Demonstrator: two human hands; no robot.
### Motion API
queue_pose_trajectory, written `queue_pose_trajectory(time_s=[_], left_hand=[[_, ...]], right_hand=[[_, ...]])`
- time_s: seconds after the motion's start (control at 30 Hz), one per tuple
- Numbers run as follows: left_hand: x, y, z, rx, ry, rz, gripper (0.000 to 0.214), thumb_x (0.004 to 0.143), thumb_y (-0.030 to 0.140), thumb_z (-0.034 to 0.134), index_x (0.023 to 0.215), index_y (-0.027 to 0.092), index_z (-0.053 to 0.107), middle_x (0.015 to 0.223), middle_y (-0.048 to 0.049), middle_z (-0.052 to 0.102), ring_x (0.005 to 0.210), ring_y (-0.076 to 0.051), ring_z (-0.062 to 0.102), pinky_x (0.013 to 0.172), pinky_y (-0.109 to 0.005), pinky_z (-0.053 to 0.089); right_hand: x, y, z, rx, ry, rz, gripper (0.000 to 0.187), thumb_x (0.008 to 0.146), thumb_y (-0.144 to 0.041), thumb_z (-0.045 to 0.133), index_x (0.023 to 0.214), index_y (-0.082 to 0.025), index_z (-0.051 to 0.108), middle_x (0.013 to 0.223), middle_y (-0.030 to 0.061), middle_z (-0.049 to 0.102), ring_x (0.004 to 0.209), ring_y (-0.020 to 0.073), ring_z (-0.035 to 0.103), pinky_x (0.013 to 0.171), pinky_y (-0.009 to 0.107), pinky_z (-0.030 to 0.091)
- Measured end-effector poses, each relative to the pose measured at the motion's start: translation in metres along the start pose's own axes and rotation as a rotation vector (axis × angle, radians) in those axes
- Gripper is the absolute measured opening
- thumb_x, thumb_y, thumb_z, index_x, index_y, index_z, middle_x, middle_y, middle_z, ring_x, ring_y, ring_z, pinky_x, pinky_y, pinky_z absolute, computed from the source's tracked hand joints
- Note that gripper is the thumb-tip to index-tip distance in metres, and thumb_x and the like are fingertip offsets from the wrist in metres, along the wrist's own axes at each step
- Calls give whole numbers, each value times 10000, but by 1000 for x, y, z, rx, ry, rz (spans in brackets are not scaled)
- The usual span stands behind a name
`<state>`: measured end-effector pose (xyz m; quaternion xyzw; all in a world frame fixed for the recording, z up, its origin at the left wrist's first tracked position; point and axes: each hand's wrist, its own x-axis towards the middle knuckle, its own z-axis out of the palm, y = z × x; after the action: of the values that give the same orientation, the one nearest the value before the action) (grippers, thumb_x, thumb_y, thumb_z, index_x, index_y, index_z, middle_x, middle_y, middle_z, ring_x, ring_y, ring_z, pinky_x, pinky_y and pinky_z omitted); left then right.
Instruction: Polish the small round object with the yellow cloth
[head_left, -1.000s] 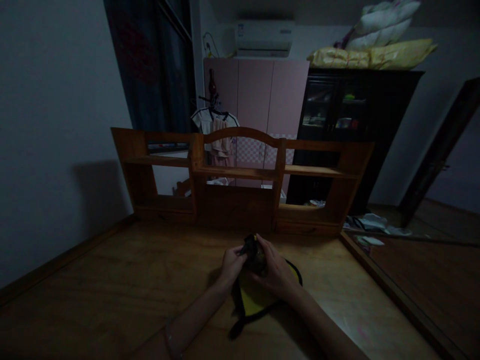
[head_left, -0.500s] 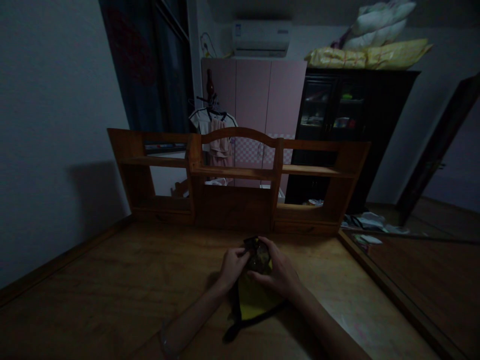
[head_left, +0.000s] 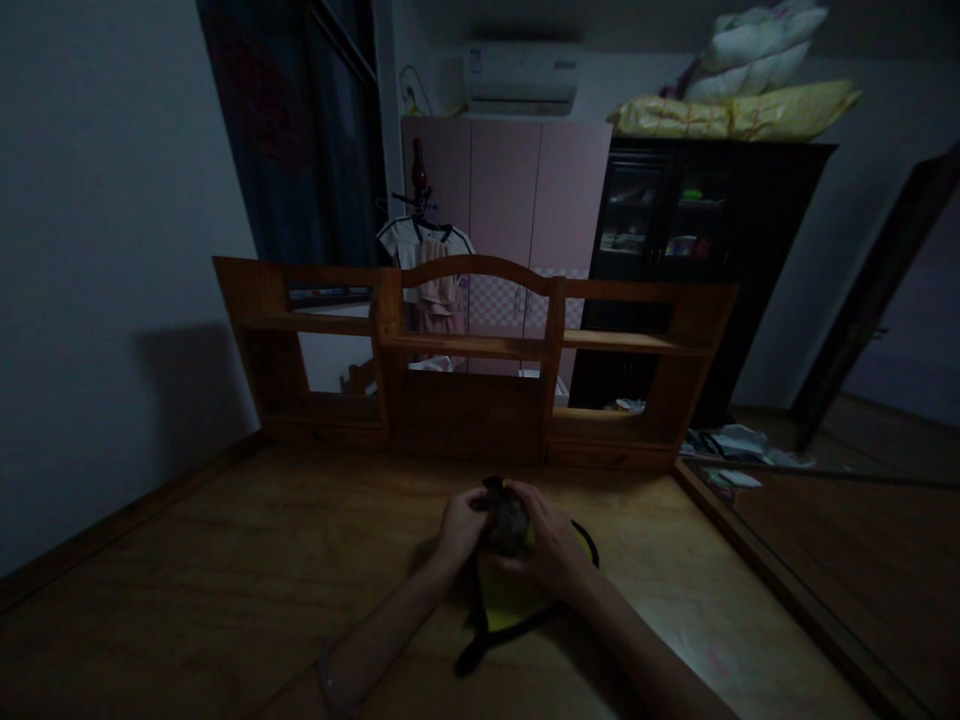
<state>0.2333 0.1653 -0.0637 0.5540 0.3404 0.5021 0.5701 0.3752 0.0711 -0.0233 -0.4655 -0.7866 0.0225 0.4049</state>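
Both my hands meet over a wooden desk top (head_left: pixel 225 590) in a dim room. My left hand (head_left: pixel 459 527) and my right hand (head_left: pixel 546 545) are closed around a small dark bundle (head_left: pixel 504 520), which looks like rolled cloth. Under them lies a yellow cloth piece with a black edge and strap (head_left: pixel 502 605), flat on the desk. I cannot make out the bundle more closely in this light.
A wooden shelf unit (head_left: pixel 480 350) stands along the desk's back edge. Behind it are a pink wardrobe (head_left: pixel 517 200), a dark glass cabinet (head_left: pixel 675 250) with bedding on top, hanging clothes (head_left: pixel 427 260) and an air conditioner (head_left: pixel 521 75). Papers (head_left: pixel 731 445) lie on the floor at right.
My hands have closed in tighter round the dark bundle and turned it a little. The yellow cloth's black strap has shifted slightly on the desk.
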Motion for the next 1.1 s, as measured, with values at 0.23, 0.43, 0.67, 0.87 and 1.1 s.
queue_pose_trajectory(time_s=[0.23, 0.43, 0.67, 0.87, 1.1], left_hand=[[-9, 15, 2, 105, -23, 71, 251, 651, 282, 693, 831, 110, 714, 814, -83, 725, 760, -215, 649, 665, -259, 486], [-11, 20, 3, 139, -85, 118, 293, 691, 287, 660, 918, 107, 706, 890, -89, 723, 834, -229, 641, 729, -285, 492], [-8, 19, 2, -166, -275, -46, 427, 615, 152, 668, 1042, 145, 667, 1034, -85, 697, 917, -217, 629, 799, -292, 485], [-9, 16, 4, -87, -273, -33, 384, 615, 169, 664, 997, 141, 679, 985, -80, 702, 892, -215, 623, 781, -292, 486], [1, -5, -3, 62, -102, 10, 294, 584, 280, 724, 812, 96, 705, 794, -81, 715, 719, -200, 629, 638, -255, 472]], right_hand=[[-3, 5, 0, 11, 78, -10, 867, 664, -407, 756, 1374, -229, 292, 1322, 117, 470, 1214, 278, 467, 1002, 438, 430], [-3, 13, 3, -43, 110, -41, 893, 658, -414, 762, 1386, -227, 281, 1328, 128, 462, 1232, 293, 449, 1010, 465, 423], [-5, 14, 0, -106, 52, -60, 861, 700, -388, 732, 1406, -237, 263, 1384, 126, 403, 1265, 288, 409, 1006, 460, 426], [-4, 9, 1, -99, 62, -91, 863, 683, -390, 736, 1396, -231, 277, 1347, 129, 446, 1239, 291, 441, 993, 457, 435], [-4, 5, 3, -33, 42, -37, 853, 663, -395, 756, 1369, -227, 306, 1332, 125, 463, 1227, 288, 454, 1009, 451, 419]])
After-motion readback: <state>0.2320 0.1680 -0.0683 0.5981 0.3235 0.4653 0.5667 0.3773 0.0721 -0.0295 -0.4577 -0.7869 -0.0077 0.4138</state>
